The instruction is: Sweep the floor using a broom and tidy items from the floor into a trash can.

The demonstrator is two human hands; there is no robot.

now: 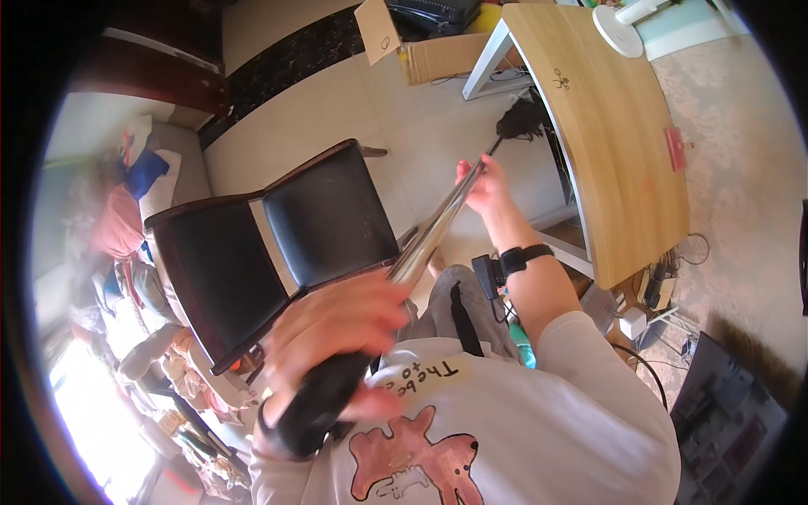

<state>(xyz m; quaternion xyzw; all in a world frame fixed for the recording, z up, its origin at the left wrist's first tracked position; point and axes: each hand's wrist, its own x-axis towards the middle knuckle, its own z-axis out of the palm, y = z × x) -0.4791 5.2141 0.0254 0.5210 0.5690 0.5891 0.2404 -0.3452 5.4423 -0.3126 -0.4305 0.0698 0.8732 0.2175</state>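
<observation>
My right hand (489, 186) is wrapped around the lower part of a shiny metal mop pole (435, 233). The dark, stringy mop head (521, 120) rests on the floor by the near side of a wooden-topped desk (606, 145), partly beneath it. My left hand (341, 315) is blurred by motion at the pole's upper end, which disappears behind its fingers. Whether it grips the pole cannot be made out. Black straps circle both wrists, and a small black device hangs by the right one.
A dark chair with a black padded seat (328, 211) stands left of the pole. An open cardboard box (454, 57) sits beyond the white desk leg (489, 60). Cables and a power strip (656, 284) lie right of the desk. Clothes (120, 221) are heaped at the left.
</observation>
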